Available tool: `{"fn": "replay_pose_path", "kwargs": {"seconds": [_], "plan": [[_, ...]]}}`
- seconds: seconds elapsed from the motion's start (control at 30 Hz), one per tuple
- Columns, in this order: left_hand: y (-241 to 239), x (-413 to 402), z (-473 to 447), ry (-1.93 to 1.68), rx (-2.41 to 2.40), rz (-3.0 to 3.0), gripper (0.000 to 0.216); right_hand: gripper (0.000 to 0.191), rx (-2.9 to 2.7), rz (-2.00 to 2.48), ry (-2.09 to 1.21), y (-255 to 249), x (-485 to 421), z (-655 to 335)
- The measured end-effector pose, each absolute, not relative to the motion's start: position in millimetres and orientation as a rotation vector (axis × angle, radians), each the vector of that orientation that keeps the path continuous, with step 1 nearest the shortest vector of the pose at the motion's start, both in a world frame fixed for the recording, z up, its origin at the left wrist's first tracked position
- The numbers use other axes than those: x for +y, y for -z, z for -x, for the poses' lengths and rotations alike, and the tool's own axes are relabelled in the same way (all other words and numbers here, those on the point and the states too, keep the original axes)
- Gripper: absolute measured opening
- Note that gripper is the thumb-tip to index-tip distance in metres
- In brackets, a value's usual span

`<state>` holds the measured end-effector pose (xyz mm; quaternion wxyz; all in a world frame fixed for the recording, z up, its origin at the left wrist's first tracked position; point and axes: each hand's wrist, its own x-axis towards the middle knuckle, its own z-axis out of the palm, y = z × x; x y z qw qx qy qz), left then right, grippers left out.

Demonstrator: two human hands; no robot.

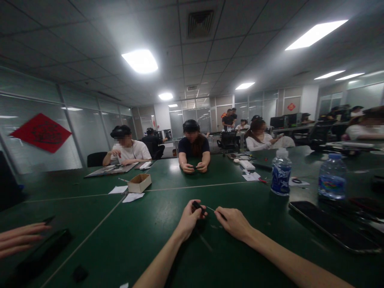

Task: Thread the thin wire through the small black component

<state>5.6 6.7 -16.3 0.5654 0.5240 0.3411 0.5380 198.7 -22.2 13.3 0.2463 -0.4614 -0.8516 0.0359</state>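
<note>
Over the green table [156, 236] my left hand [189, 220] pinches a small black part [198, 206] between thumb and fingers. My right hand [235, 222] is closed on a thin dark tool [220, 214], whose fine tip points left toward the black part. The two hands sit close together, a few centimetres apart, just above the tabletop.
A black phone [333, 228] lies at right, with two water bottles [281, 172] [332, 176] behind it. A small cardboard box [139, 183] and papers sit mid-table. Another person's fingers [18, 239] reach in at left near dark objects [45, 248]. Several people sit across the table.
</note>
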Motion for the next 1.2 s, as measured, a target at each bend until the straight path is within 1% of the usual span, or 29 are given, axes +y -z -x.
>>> {"fn": "replay_pose_path", "kwargs": {"seconds": [0.27, 0.47, 0.67, 0.77, 0.87, 0.93, 1.1, 1.2], "plan": [[16, 9, -7, -1.285, 0.825, -1.274, 0.031, 0.032, -2.334, 1.298, -0.026, -11, -21, -199], [15, 5, -9, -1.247, 0.843, -1.249, 0.038, 0.034, -2.31, 1.277, -0.083, -11, -22, -198], [12, 5, -8, -1.244, 0.908, -1.231, 0.046, 0.032, -2.327, 1.264, -0.059, -14, -22, -198], [10, 6, -6, -1.195, 0.886, -1.183, 0.041, 0.032, -2.327, 1.281, -0.071, -14, -22, -198], [9, 5, -5, -1.15, 0.819, -1.179, 0.029, 0.032, -2.333, 1.274, -0.084, -12, -22, -198], [7, 5, -5, -1.136, 0.786, -1.192, 0.026, 0.033, -2.335, 1.255, -0.084, -11, -21, -198], [2, 2, -3, -1.095, 0.724, -1.149, 0.027, 0.032, -2.337, 1.265, -0.085, -13, -22, -198], [-1, 0, 0, -1.083, 0.675, -1.116, 0.032, 0.032, -2.34, 1.28, -0.092, -14, -23, -198]]}}
